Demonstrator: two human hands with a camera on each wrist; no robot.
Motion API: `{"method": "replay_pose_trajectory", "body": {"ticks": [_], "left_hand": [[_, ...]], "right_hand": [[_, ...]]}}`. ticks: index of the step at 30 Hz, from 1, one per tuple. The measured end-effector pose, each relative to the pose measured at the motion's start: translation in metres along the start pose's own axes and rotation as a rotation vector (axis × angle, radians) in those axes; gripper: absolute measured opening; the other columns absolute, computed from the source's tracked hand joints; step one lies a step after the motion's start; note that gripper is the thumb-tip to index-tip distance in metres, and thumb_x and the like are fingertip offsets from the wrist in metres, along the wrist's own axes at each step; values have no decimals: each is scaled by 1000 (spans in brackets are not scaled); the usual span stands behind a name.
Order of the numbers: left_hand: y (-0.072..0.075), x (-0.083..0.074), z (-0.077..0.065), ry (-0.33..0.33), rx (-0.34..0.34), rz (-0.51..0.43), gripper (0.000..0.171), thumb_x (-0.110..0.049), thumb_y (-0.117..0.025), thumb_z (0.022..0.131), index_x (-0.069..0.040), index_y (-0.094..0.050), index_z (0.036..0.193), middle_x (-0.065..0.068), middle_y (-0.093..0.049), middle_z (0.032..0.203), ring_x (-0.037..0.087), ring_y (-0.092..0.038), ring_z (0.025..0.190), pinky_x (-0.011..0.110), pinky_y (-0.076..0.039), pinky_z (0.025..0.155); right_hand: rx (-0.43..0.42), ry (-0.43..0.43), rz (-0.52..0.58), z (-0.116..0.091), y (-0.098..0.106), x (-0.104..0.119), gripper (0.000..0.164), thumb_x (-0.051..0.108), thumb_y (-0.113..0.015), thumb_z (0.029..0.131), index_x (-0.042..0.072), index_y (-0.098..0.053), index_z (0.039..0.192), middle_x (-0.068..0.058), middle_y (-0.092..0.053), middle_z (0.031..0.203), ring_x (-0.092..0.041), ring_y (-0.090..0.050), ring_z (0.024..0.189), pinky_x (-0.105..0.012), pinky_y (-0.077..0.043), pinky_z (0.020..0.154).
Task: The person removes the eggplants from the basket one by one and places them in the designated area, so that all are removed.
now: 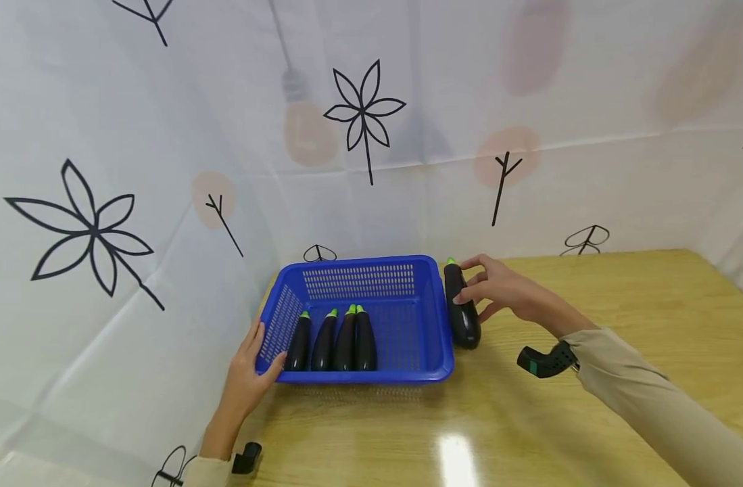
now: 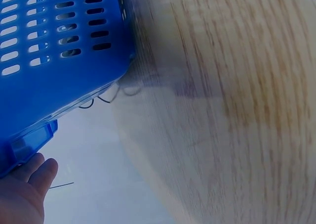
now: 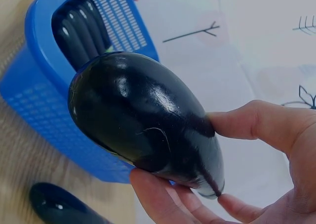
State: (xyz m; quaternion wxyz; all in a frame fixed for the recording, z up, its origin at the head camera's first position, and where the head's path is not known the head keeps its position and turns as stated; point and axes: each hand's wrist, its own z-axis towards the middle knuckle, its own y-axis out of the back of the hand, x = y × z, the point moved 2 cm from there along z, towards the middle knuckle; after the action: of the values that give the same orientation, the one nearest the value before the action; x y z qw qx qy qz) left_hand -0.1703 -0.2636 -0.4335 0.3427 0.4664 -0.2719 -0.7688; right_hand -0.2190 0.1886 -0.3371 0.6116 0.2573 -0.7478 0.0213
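My right hand [image 1: 499,291] holds a dark eggplant [image 1: 462,312] between thumb and fingers, just outside the right wall of a blue plastic basket [image 1: 371,377]. Its green stem end points away from me; in the right wrist view the eggplant's glossy round end [image 3: 133,105] faces the camera. Several more eggplants [image 1: 345,343] lie side by side in the left half of the basket, stems toward the back. At the basket's front left corner, my left hand [image 1: 249,365] grips the rim, thumb over the edge and fingers along the outer side wall.
Another dark eggplant [image 3: 64,204] lies on the wooden table [image 1: 529,419], seen low in the right wrist view. White cloth [image 1: 438,203] with printed leaves hangs behind the table and along its left side. Black wrist devices [image 1: 544,362] sit by both sleeves.
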Motion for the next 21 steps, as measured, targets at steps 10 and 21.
{"method": "replay_pose_trajectory", "body": {"ticks": [10, 21], "left_hand": [[0, 1, -1, -5, -5, -7, 74, -24, -67, 86, 4, -32, 145, 17, -27, 152, 45, -37, 128, 63, -36, 94], [0, -1, -1, 1, -3, -5, 73, -24, -67, 87, 3, -31, 145, 17, -27, 152, 44, -37, 128, 62, -37, 93]], "right_hand": [[-16, -1, 2, -1, 10, -16, 81, 17, -70, 82, 0, -19, 143, -28, -49, 120, -32, -55, 96, -45, -55, 70], [-13, -4, 9, -3, 21, -26, 80, 18, -70, 82, -1, -20, 142, -26, -51, 117, -31, -55, 95, -45, -55, 71]]}}
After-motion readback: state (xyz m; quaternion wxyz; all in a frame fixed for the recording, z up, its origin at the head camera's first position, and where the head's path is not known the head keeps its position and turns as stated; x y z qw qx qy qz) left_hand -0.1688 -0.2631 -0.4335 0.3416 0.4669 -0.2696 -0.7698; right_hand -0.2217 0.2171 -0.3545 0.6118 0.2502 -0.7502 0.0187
